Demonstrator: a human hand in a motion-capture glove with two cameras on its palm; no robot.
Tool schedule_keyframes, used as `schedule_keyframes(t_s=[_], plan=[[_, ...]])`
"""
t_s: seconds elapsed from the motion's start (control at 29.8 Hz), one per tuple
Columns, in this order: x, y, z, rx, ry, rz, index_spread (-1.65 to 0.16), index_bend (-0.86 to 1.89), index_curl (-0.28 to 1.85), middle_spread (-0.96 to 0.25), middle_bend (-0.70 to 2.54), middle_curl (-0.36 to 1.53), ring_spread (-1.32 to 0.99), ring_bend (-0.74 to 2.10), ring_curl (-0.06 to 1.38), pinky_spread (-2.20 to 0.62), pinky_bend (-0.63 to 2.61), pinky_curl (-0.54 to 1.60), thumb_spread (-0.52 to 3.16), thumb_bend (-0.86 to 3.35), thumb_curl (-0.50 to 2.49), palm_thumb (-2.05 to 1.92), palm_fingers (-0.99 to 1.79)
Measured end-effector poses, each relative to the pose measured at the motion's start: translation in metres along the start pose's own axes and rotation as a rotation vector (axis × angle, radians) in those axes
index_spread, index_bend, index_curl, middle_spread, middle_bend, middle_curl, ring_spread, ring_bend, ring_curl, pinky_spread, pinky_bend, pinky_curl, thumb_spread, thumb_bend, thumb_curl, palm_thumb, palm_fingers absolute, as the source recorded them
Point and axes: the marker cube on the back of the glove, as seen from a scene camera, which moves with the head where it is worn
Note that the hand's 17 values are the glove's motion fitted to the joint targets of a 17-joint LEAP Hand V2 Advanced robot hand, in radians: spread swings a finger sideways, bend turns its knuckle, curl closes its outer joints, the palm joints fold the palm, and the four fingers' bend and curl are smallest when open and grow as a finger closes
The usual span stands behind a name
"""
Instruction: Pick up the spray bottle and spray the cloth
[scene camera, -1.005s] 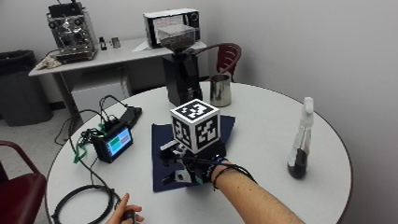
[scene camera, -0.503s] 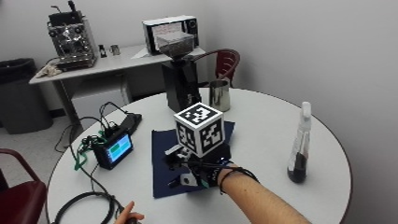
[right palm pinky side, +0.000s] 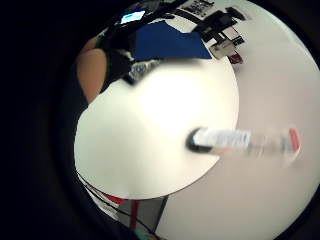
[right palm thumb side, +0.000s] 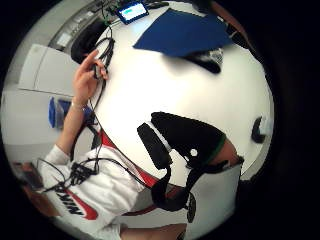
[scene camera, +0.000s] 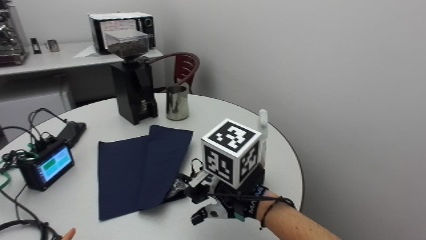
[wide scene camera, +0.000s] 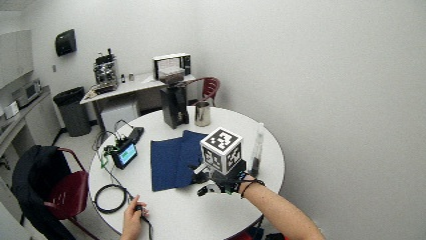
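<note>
Reach step: the clear, slim plastic spray bottle (scene camera: 262, 131) is not yet gripped.
The black-gloved right hand (scene camera: 219, 202) hovers beside the folded dark blue cloth (scene camera: 143, 167), fingers judged relaxed and empty. A sideways reach to the bottle standing at the white round table (scene camera: 120, 212) edge is needed next. Bottle partly hidden in the outside view; shown whole only in the little-finger palm view.
</note>
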Motion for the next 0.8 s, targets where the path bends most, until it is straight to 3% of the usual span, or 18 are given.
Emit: schedule_keyframes(t_s=[0.17,0.3,0.5,0.8], plan=[[0.017,0.041,0.012,0.059,-0.089,0.085,-0.41,0.05,0.12,-0.04,0.40,0.33,-0.01,0.44,0.32,0.17,0.50,0.33,1.10,0.00,0.20,0.39,0.51],[0.053,0.068,0.019,0.203,-0.234,0.202,-0.42,0.06,0.11,-0.04,0.39,0.34,0.00,0.45,0.32,0.17,0.52,0.33,1.10,-0.01,0.21,0.39,0.49],[0.118,0.085,0.021,0.492,-0.749,0.423,-0.35,0.22,0.17,-0.05,0.41,0.35,-0.01,0.43,0.31,0.15,0.43,0.30,1.08,-0.01,0.24,0.44,0.73],[0.184,0.085,0.072,0.519,-1.061,0.646,-0.32,0.10,0.20,-0.05,0.35,0.36,0.00,0.40,0.33,0.14,0.45,0.34,1.02,-0.02,0.27,0.50,0.64]])
